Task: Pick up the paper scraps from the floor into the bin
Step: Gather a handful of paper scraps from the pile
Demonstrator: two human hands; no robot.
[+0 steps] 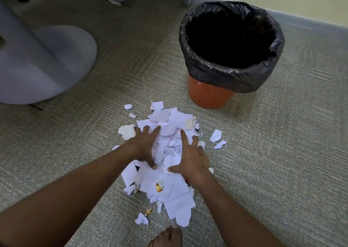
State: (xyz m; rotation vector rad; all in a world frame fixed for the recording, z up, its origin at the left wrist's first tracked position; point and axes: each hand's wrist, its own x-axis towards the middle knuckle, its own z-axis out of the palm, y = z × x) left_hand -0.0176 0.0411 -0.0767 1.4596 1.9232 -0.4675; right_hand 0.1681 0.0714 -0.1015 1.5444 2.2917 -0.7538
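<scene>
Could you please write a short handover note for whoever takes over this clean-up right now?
Left hand: open, fingers spread, pressing on the pile of paper scraps.
Right hand: open, fingers spread on the pile's right side. Neither has a grip yet.
Bin: upright on the carpet beyond the pile, black liner fitted; its inside is too dark to see.
Done: scraps heaped together.
Left: gather the pile, lift it into the bin, then collect the stray scraps around it.
</scene>
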